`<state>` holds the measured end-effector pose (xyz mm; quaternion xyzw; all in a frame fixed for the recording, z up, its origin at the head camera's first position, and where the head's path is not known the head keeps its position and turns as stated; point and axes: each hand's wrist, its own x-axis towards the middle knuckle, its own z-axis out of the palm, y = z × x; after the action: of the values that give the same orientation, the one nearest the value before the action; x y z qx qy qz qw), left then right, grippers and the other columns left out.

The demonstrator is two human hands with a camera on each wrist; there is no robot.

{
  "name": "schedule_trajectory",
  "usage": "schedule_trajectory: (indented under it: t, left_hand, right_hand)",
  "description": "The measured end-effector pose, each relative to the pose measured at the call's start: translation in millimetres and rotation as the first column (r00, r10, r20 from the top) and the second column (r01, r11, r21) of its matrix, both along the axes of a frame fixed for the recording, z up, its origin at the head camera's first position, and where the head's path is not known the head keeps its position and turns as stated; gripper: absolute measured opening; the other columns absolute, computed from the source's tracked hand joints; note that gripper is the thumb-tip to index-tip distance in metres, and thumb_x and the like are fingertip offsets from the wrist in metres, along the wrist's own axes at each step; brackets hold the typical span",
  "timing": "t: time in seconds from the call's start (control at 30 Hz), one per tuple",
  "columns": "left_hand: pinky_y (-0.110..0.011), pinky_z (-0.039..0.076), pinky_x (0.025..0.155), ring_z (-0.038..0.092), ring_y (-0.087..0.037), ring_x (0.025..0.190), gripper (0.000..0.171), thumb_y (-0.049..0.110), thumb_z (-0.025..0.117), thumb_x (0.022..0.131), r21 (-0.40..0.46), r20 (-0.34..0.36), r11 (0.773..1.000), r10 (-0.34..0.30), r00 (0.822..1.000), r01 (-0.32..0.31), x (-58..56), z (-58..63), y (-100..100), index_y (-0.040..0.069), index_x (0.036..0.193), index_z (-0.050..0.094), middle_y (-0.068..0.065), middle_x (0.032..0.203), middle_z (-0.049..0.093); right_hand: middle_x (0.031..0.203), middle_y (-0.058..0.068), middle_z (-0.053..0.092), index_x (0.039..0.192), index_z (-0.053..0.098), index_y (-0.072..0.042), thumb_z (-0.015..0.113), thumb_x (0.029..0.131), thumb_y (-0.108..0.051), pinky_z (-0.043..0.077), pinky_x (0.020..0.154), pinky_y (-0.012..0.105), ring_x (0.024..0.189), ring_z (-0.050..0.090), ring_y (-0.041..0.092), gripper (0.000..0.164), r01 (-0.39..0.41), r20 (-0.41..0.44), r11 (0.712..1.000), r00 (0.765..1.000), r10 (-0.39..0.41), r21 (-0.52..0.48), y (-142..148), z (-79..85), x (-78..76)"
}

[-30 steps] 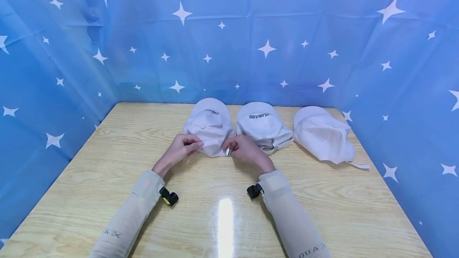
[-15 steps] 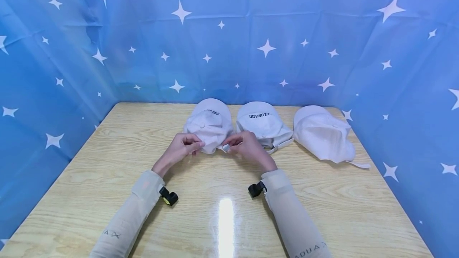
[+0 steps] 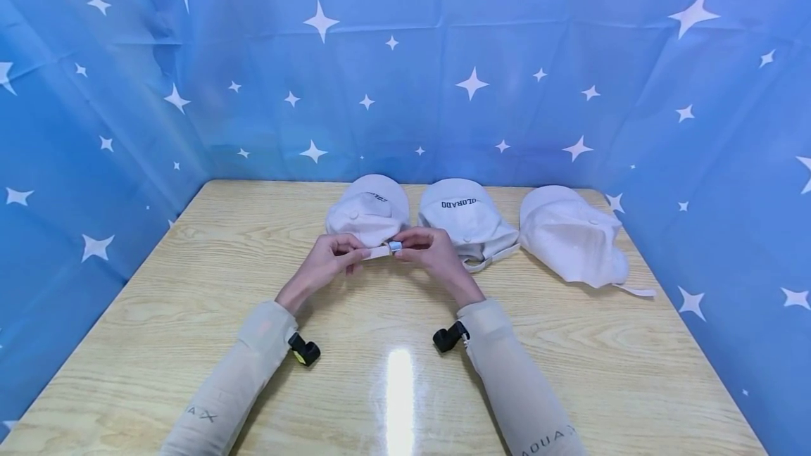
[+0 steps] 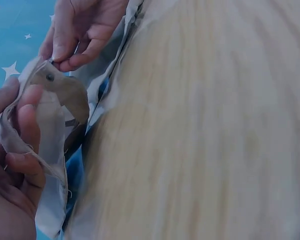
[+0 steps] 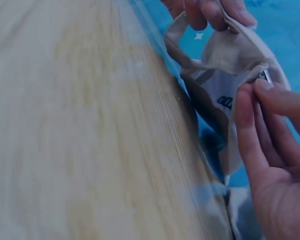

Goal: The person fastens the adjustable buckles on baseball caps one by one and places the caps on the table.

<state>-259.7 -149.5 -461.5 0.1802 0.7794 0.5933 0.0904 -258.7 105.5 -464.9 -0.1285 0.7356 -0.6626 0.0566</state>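
A white baseball cap (image 3: 362, 218) with dark lettering stands at the back of the table, its brim toward the curtain. My left hand (image 3: 328, 257) pinches its back strap (image 3: 378, 252), which is pulled out sideways between both hands. At the strap's other end, my right hand (image 3: 436, 253) grips the small metal buckle (image 3: 395, 246) between thumb and fingers. In the left wrist view the strap (image 4: 11, 137) loops through the fingers of my left hand (image 4: 15, 185). The right wrist view shows fingertips of my right hand (image 5: 272, 150) at the buckle (image 5: 264, 76), with the cap's hollow inside beyond.
A second white cap (image 3: 459, 213) lettered COLORADO lies just right of the held one. Farther right is a third white cap (image 3: 567, 238), its loose strap (image 3: 636, 292) trailing on the wooden table (image 3: 190, 301). Behind hangs a blue star-patterned curtain (image 3: 393, 76).
Both hands have raised the back edge of the left cap. The right hand has brought the buckle up and leftward, and the strap is now stretched between the hands.
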Motion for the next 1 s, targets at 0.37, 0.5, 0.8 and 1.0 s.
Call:
schedule_trajectory:
  t: [0.37,0.5,0.8,1.0]
  left_hand:
    - [-0.020,0.044,0.061,0.056,-0.006,0.069,0.019,0.021,0.076,0.095,-0.050,-0.069,0.991,0.122,0.990,-0.125,3.7,0.4,8.9,0.004,0.101,0.080,0.000,0.078,0.072]
    - [-0.020,0.047,0.069,0.060,-0.007,0.078,0.017,0.020,0.077,0.094,-0.047,-0.080,0.985,0.162,0.984,-0.166,5.7,1.6,13.1,0.004,0.098,0.080,-0.005,0.090,0.076]
    - [-0.023,0.053,0.062,0.067,-0.020,0.069,0.017,0.021,0.074,0.096,-0.046,-0.071,0.993,0.104,0.992,-0.108,10.1,3.2,24.1,0.005,0.101,0.080,-0.014,0.094,0.079]
    - [-0.021,0.050,0.063,0.064,-0.019,0.075,0.015,0.017,0.074,0.096,-0.049,-0.094,0.995,0.083,0.992,-0.088,11.6,2.1,25.7,0.005,0.101,0.081,-0.010,0.089,0.079]
  right_hand:
    - [0.091,-0.002,0.077,0.114,0.075,-0.001,0.081,0.088,-0.006,0.064,0.085,0.043,0.083,0.074,0.012,0.027,-0.015,-0.002,1.000,1.000,0.015,-0.019,-2.3,-2.3,0.3]
    - [0.092,-0.002,0.077,0.114,0.075,0.000,0.081,0.088,-0.006,0.064,0.086,0.044,0.084,0.074,0.012,0.027,-0.024,-0.024,1.000,0.999,0.024,-0.013,-3.0,-2.1,0.1]
    - [0.094,0.005,0.078,0.114,0.075,0.000,0.080,0.089,-0.003,0.064,0.082,0.037,0.084,0.074,0.014,0.026,-0.030,-0.056,1.000,0.998,0.030,0.007,-3.6,-2.0,0.4]
    - [0.100,0.014,0.077,0.114,0.075,0.000,0.078,0.088,-0.001,0.061,0.082,0.027,0.086,0.072,0.013,0.026,-0.026,-0.070,0.997,0.997,0.030,0.068,-4.3,-0.7,-0.3]
